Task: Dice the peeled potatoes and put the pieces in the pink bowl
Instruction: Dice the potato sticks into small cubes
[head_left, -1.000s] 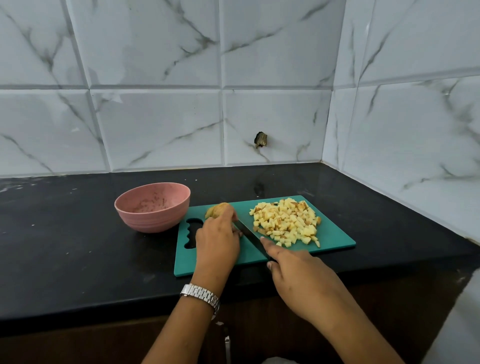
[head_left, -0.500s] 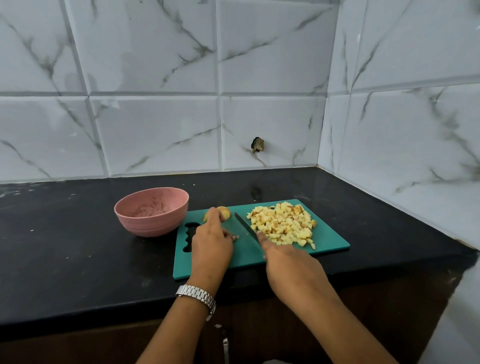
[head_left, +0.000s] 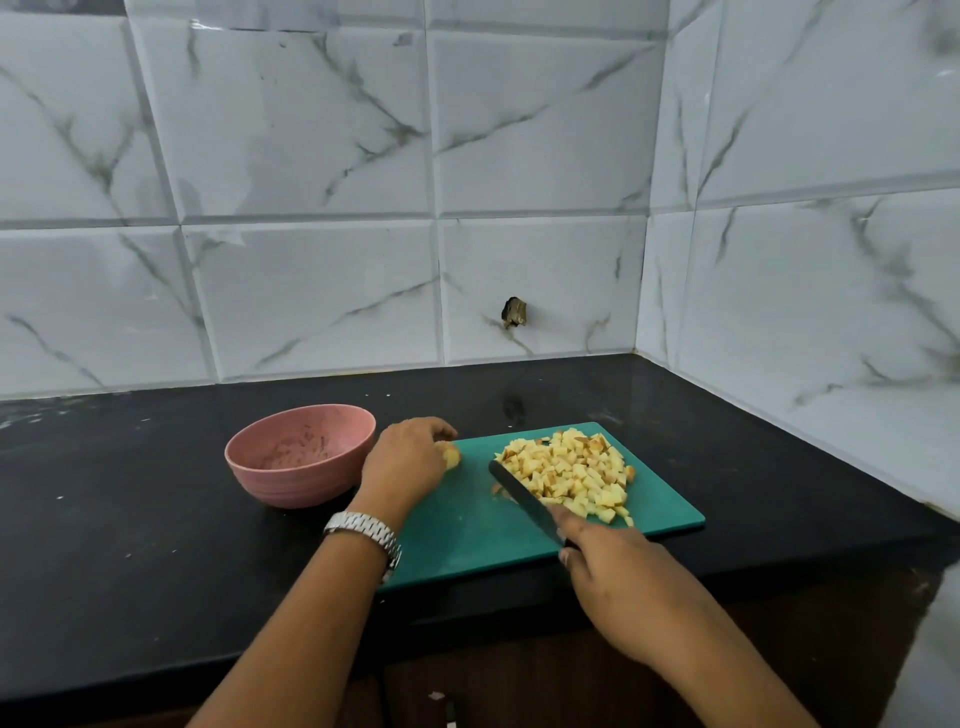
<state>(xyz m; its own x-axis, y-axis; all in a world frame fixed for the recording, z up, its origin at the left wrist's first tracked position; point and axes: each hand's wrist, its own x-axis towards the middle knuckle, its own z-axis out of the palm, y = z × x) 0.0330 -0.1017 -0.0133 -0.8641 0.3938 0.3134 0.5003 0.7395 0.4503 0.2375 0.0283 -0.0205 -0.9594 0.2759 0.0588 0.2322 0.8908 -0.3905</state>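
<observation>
Gripping the potato (head_left: 451, 457), left hand (head_left: 408, 465) has shifted toward the pink bowl (head_left: 291, 483).

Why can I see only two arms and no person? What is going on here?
No machine here. The camera sits on a person's head and looks down, so you see only their arms. On the black counter lies a green board with a pile of potato cubes. Beside it stands a pink bowl, with no cubes in it yet. The left hand, a watch on its wrist, holds a potato piece on the board. The right hand grips a knife, its blade along the pile's edge.
</observation>
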